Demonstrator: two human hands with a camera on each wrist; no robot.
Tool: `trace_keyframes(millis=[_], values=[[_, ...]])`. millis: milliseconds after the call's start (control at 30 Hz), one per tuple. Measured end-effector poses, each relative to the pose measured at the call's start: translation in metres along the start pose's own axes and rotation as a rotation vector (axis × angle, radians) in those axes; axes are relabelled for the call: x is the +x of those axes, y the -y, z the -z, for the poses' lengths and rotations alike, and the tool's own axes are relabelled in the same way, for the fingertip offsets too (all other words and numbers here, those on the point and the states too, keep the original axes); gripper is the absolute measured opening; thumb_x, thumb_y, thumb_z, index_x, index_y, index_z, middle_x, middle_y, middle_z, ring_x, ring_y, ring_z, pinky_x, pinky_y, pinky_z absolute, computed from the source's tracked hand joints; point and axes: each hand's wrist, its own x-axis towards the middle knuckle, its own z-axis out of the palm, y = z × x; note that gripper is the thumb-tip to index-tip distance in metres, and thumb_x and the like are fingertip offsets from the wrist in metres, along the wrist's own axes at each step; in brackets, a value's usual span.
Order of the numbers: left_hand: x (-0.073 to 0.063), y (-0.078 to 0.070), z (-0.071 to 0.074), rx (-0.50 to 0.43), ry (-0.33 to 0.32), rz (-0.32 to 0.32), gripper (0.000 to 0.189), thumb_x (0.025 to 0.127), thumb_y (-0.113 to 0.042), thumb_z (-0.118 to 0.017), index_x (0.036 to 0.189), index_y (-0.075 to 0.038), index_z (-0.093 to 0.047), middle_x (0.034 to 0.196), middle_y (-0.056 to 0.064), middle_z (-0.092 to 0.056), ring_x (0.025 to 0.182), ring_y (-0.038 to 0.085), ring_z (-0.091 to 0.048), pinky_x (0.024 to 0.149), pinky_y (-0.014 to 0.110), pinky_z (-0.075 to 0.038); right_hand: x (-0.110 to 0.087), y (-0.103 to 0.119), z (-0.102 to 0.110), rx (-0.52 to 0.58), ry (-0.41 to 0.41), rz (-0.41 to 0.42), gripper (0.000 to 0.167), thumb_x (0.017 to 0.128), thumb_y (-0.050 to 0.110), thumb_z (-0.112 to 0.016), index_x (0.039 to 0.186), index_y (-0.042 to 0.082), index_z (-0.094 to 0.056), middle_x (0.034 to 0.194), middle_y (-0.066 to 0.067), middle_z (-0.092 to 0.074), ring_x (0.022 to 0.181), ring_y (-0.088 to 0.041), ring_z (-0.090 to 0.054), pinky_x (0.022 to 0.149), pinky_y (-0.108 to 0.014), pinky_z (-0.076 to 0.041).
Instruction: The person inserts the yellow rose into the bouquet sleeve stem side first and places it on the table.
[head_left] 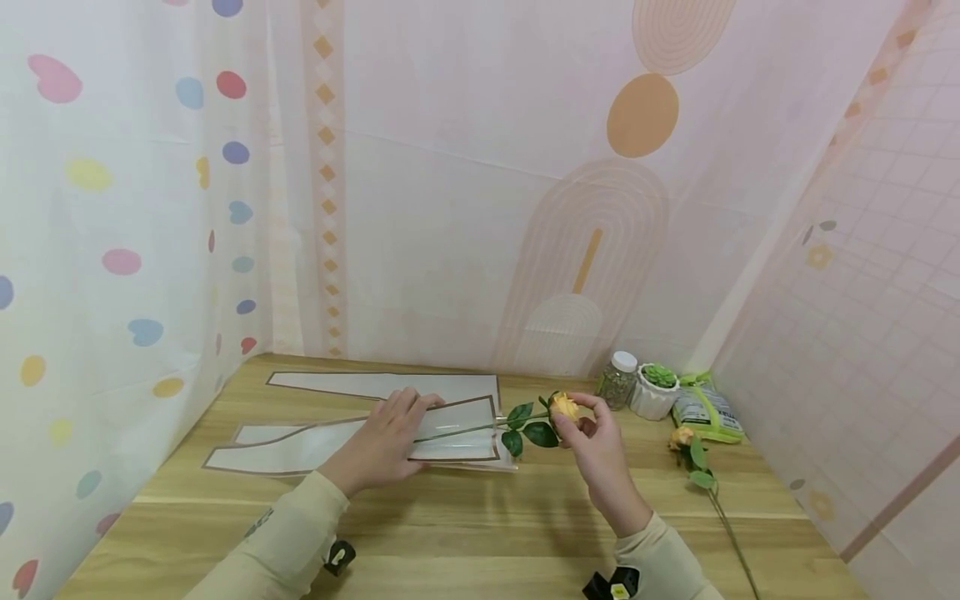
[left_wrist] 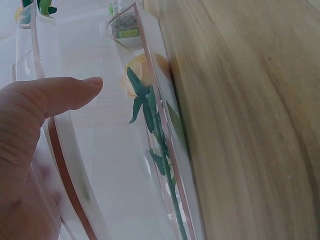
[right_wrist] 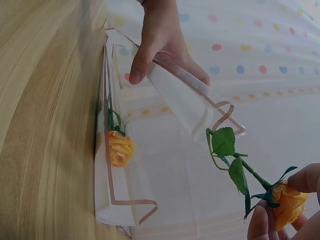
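My right hand pinches the yellow bloom of an artificial rose between thumb and fingers. Its green leaves hang just outside the mouth of a clear, brown-edged flower sleeve, and the stem runs inside. Across that sleeve, my left hand grips it, thumb on the near side in the left wrist view. Lower down, against the table, another yellow rose lies within a second sleeve; its stem shows through the plastic.
Flat at the back lies another brown-edged sleeve. Right of it stand a white-lidded jar, a potted succulent and a green-and-grey packet. One more rose lies along the right side of the wooden table.
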Motion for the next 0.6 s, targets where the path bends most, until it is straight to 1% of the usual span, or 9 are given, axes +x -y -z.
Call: trace_keyframes(millis=[133, 233, 433, 600], values=[[-0.0004, -0.0007, 0.0003, 0.001, -0.007, -0.007, 0.089, 0.067, -0.024, -0.093, 0.139, -0.014, -0.043, 0.105, 0.000, -0.041, 0.100, 0.021, -0.043, 0.078, 0.035, -0.035, -0.0005, -0.0007, -0.0014, 0.015, 0.018, 0.005, 0.040, 0.098, 0.006, -0.066, 0.133, -0.002, -0.048, 0.120, -0.012, -0.050, 0.078, -0.009, -0.054, 0.070, -0.025, -0.051], [-0.0006, -0.0009, 0.0003, 0.001, -0.014, -0.013, 0.089, 0.067, -0.023, -0.093, 0.139, -0.014, -0.042, 0.106, 0.000, -0.041, 0.101, 0.021, -0.043, 0.078, 0.035, -0.035, -0.0007, -0.0014, -0.0026, 0.032, 0.027, 0.015, 0.039, 0.098, 0.005, -0.065, 0.131, -0.002, -0.046, 0.129, -0.013, -0.045, 0.079, -0.008, -0.053, 0.070, -0.023, -0.049], [-0.0004, -0.0011, 0.0008, 0.003, -0.007, -0.009, 0.087, 0.068, -0.024, -0.092, 0.139, -0.014, -0.042, 0.106, 0.000, -0.041, 0.101, 0.021, -0.042, 0.078, 0.035, -0.034, -0.0016, -0.0016, -0.0048, 0.029, 0.036, 0.022, 0.037, 0.097, 0.003, -0.066, 0.127, -0.002, -0.046, 0.129, -0.012, -0.044, 0.079, -0.008, -0.053, 0.070, -0.022, -0.049], [0.0004, -0.0006, 0.0009, 0.005, 0.014, -0.004, 0.087, 0.070, -0.025, -0.091, 0.141, -0.015, -0.041, 0.107, 0.000, -0.040, 0.101, 0.021, -0.042, 0.078, 0.034, -0.034, -0.0018, -0.0010, -0.0067, 0.027, 0.043, 0.021, 0.037, 0.097, 0.004, -0.066, 0.127, -0.002, -0.047, 0.127, -0.012, -0.045, 0.079, -0.008, -0.054, 0.070, -0.023, -0.050]])
